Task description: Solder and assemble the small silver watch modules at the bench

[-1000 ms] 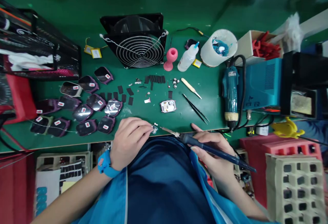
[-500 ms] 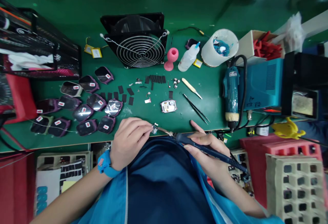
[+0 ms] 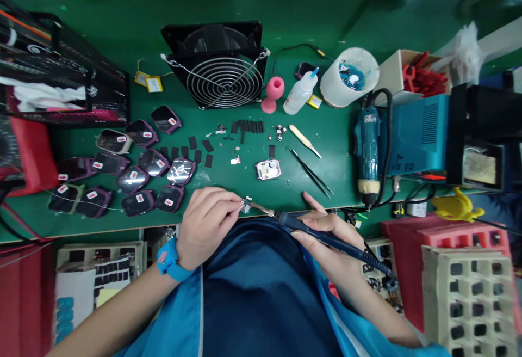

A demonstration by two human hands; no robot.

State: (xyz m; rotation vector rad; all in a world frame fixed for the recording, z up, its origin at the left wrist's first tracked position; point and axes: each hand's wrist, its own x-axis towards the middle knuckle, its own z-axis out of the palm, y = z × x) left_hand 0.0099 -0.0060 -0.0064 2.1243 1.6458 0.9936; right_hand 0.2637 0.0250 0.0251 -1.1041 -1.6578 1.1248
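Note:
My left hand (image 3: 212,221) pinches a small electronic part (image 3: 246,204) at its fingertips, near the table's front edge. A soldering iron (image 3: 310,228) lies in my right hand (image 3: 332,240), fingers wrapped round its dark handle, and its tip points left and meets the small part or sits right against it. Just beyond, an open watch case (image 3: 268,169) with a pale inside rests on the green table. A black pair of tweezers (image 3: 312,174) and a tool with a cream handle (image 3: 305,140) lie to its right.
Several purple-rimmed watch units (image 3: 138,203) cover the left side. Behind are a black fan (image 3: 226,79), a pink holder (image 3: 272,96), a squeeze bottle (image 3: 300,93) and a white tub (image 3: 329,82). On the right stand an electric screwdriver (image 3: 369,150) and a blue soldering station (image 3: 420,134).

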